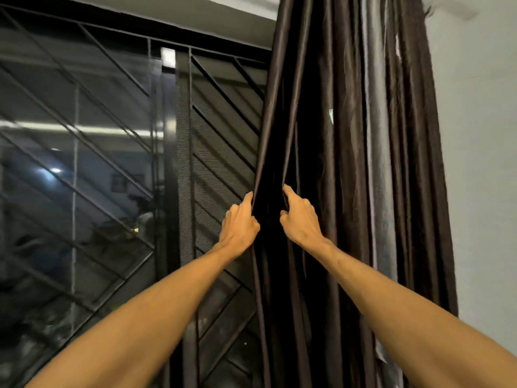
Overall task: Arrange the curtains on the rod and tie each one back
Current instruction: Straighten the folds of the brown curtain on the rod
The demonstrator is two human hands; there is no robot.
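Curtain [349, 163] in left hand [240, 224], right hand [301, 219]

We see a dim scene. Warm light falls on our forearms [140, 317], and the curtain [349, 163] carries a soft sheen along its folds, with deep shadow between them. The glass [75, 163] throws back lamps as smeared glare. Straight lines bow near the edges, and the left side blurs.

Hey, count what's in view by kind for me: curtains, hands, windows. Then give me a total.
Curtain: 1 dark brown bunch; separate panels cannot be told apart
Hands: 2, left hand and right hand, each gripping a fold of it
Window: 1, barred
Total: 4
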